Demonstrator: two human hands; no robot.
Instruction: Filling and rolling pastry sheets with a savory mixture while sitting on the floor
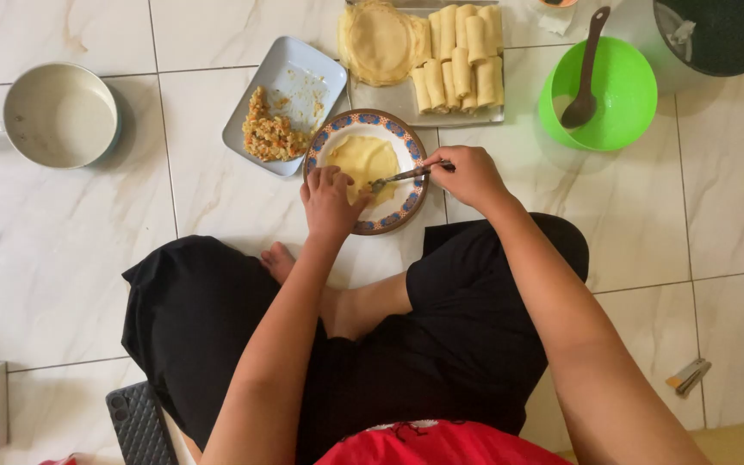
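A round plate with a blue and orange patterned rim (403, 142) sits on the tiled floor in front of my crossed legs. A pale yellow crepe (363, 159) lies on it. My left hand (331, 202) rests on the near edge of the plate and touches the crepe. My right hand (471, 175) holds a metal spoon (399, 176) whose bowl lies on the crepe.
A grey rectangular dish (299, 77) holds chopped filling (269, 133). Behind it a tray (389, 99) carries flat crepes and several rolled ones. A green bowl (626, 95) with a ladle stands at right, a pan (58, 116) at left, a dark pan at top right.
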